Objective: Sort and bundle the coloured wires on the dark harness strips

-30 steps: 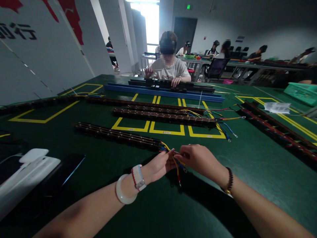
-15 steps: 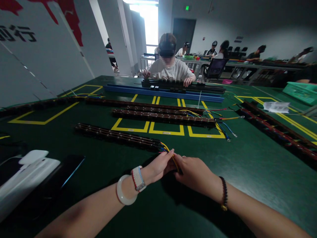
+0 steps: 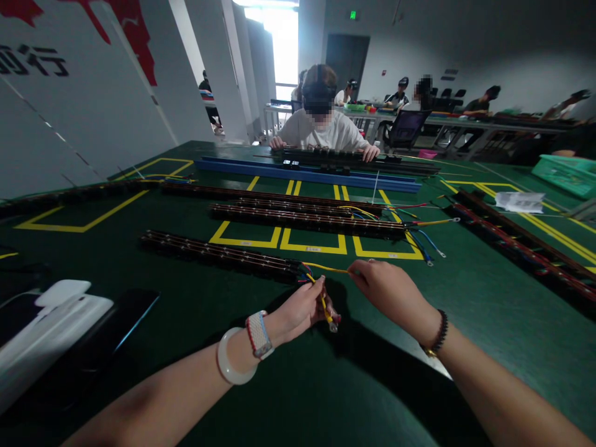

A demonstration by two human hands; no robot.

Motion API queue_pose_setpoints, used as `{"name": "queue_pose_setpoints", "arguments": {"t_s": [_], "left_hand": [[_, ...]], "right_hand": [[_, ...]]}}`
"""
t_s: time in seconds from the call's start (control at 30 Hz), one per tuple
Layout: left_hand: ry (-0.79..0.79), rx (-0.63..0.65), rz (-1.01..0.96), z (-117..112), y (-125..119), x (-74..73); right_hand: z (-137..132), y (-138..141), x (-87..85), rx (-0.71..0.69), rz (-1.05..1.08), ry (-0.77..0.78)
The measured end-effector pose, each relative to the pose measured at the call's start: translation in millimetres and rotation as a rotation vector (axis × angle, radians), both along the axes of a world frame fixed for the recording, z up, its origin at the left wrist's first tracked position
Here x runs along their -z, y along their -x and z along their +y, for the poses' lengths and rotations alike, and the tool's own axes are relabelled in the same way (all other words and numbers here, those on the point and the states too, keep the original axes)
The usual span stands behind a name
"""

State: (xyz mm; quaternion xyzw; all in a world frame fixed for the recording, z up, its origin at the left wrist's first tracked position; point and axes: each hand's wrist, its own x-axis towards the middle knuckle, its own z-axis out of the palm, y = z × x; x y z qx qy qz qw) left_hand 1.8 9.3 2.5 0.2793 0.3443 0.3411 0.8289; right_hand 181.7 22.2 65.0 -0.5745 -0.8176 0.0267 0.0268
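Note:
A long dark busbar-like strip (image 3: 218, 253) with copper-coloured lines lies on the green table, and several wires leave its right end. My left hand (image 3: 302, 308) is closed around a yellow wire (image 3: 325, 303) whose metal ring lug (image 3: 333, 326) pokes out below the fingers. Other wires at that end are partly hidden by the hand. To the right, my right hand (image 3: 384, 285) pinches the far end of another yellow wire (image 3: 326, 267), which stretches nearly straight from the strip. Its tip is hidden in the fingers.
More wired strips (image 3: 307, 220) lie beyond, near yellow tape outlines, and others (image 3: 526, 248) at the right. A blue rail (image 3: 307, 175) crosses the far side, where a person (image 3: 321, 124) sits. A phone (image 3: 125, 326) and white devices (image 3: 65, 323) lie at the left.
My right hand has moved right and slightly up, away from the left, drawing one yellow wire out straight. My left hand stays in place. The person opposite has lowered a hand.

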Motion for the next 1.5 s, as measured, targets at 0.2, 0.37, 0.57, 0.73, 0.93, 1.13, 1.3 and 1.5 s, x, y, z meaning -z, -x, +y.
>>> {"name": "queue_pose_setpoints", "arguments": {"t_s": [0.2, 0.37, 0.57, 0.73, 0.93, 1.13, 1.3, 1.5], "left_hand": [[0.024, 0.028, 0.021, 1.1, 2.4, -5.0], [0.022, 0.079, 0.016, 0.8, 3.4, -6.4], [-0.005, 0.061, -0.005, 0.7, 1.5, -5.4], [0.008, 0.039, -0.04, 0.5, -0.7, -3.8], [0.022, -0.023, -0.024, -0.5, -2.2, 0.4], [0.019, 0.009, -0.012, -0.3, -2.4, 1.4], [-0.027, 0.051, -0.011, 2.6, -2.1, 7.5], [-0.1, 0.095, -0.007, 2.0, -1.1, 10.1]], "right_hand": [[43.6, -19.4, 46.1, -0.036, 0.273, -0.045], [59.9, -28.2, 69.0, -0.027, 0.429, -0.108], [49.9, -28.9, 61.1, -0.182, 0.343, -0.149], [34.9, -19.6, 54.1, -0.476, 0.343, -0.28], [17.5, -10.4, 54.3, -0.834, 0.061, -0.333], [15.7, -10.5, 48.2, -0.971, -0.008, -0.455], [18.6, -8.6, 50.6, -0.997, -0.086, -0.567], [22.2, -15.9, 53.2, -0.908, -0.002, -0.549]]}}
